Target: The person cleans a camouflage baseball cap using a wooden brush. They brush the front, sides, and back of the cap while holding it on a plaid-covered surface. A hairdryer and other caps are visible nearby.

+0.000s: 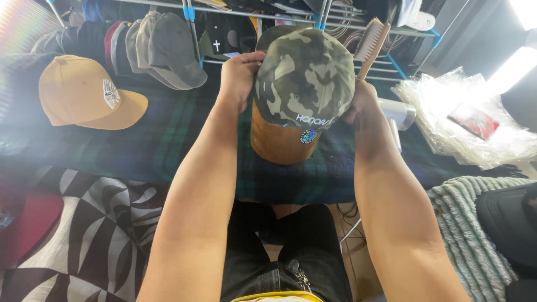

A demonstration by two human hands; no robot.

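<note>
While held: one camouflage cap [305, 75], two hands [239, 75].

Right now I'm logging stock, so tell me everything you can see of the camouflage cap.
The camouflage cap is a green, tan and dark-patched fabric baseball cap with a brown underside to its brim, which bears a round sticker and points toward the camera. It is held above the dark plaid cloth, crown up. The left hand grips its left side; the right hand holds its right side.
</note>
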